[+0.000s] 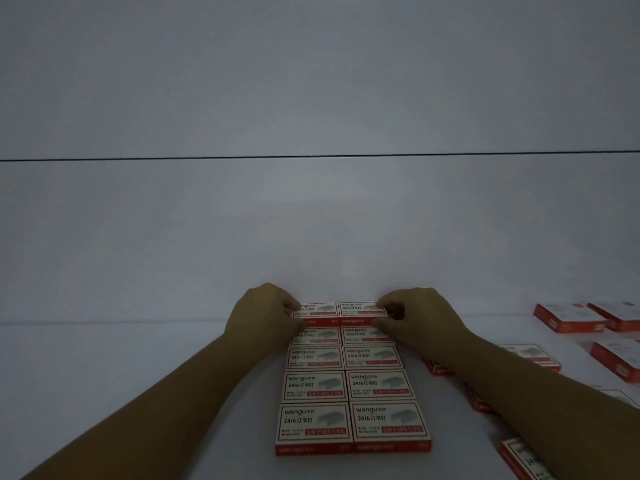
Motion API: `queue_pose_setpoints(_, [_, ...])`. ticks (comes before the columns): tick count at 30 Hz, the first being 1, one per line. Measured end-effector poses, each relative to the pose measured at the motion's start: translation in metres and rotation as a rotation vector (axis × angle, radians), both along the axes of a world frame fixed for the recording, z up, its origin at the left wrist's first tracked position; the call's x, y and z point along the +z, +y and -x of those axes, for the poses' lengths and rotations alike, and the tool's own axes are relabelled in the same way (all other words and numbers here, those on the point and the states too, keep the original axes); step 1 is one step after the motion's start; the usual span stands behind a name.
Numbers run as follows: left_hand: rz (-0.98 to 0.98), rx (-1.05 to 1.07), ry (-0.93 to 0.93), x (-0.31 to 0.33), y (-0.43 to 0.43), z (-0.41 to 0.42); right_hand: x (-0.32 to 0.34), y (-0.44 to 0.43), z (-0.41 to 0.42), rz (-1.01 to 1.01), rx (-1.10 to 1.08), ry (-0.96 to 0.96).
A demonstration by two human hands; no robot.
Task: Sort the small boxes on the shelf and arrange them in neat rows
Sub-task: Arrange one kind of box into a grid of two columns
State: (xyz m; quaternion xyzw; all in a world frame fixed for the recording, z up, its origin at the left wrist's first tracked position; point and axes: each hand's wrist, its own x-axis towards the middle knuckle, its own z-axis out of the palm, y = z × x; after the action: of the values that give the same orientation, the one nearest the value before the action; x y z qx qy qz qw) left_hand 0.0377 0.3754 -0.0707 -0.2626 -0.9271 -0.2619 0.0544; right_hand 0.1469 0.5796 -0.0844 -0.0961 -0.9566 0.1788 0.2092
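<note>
Small red-and-white staple boxes lie flat on the white shelf point(138, 358) in two neat columns point(349, 386) running away from me. At the far end, two boxes sit raised on top of the columns: the left top box point(317, 309) and the right top box point(360, 308). My left hand point(263, 313) pinches the left top box at its left edge with curled fingers. My right hand point(415, 317) pinches the right top box at its right edge. Both forearms reach in from below.
Loose boxes lie to the right: a group at the far right point(571, 317), one at the right edge point(616, 362), some partly hidden under my right forearm point(533, 355), and one at the bottom right point(523, 459). The shelf's back wall point(311, 98) rises behind.
</note>
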Motion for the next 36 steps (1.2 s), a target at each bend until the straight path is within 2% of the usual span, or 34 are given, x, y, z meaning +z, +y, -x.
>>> queue_pose_setpoints(11, [-0.044,-0.083,-0.188,0.012,-0.003,0.002,0.001,0.005,0.002,0.158,-0.042,0.031])
queue_pose_setpoints(13, [-0.015,-0.073,-0.147,0.019,-0.005,0.001,0.002,0.006,0.001,0.128,-0.113,0.062])
queue_pose_setpoints(16, [-0.018,-0.014,0.036,0.034,-0.009,-0.001,0.009,0.008,0.001,0.161,-0.174,0.15])
queue_pose_setpoints(20, [-0.079,-0.114,0.143,0.05,-0.005,-0.022,0.031,0.017,-0.003,0.456,-0.142,0.231])
queue_pose_setpoints(23, [-0.08,-0.292,0.129,0.056,0.004,-0.05,0.047,0.029,-0.016,0.849,-0.085,0.327])
queue_pose_setpoints(24, [-0.077,-0.363,0.11,0.057,0.008,-0.06,0.052,0.035,-0.022,0.921,-0.048,0.333])
queue_pose_setpoints(25, [-0.056,-0.435,0.105,0.056,0.013,-0.069,0.057,0.041,-0.031,0.901,-0.014,0.292])
queue_pose_setpoints(26, [-0.009,-0.508,0.114,0.055,0.02,-0.078,0.061,0.048,-0.042,0.769,0.005,0.191])
queue_pose_setpoints(28, [0.132,-0.629,0.142,0.05,0.039,-0.092,0.069,0.061,-0.065,0.337,0.005,-0.069])
queue_pose_setpoints(30, [0.267,-0.682,0.161,0.043,0.062,-0.1,0.071,0.073,-0.087,0.07,-0.014,-0.296])
queue_pose_setpoints(33, [0.38,-0.662,0.178,0.03,0.095,-0.102,0.064,0.081,-0.111,-0.053,-0.045,-0.579])
queue_pose_setpoints(36, [0.394,-0.615,0.203,0.016,0.118,-0.104,0.052,0.084,-0.123,-0.04,-0.032,-0.62])
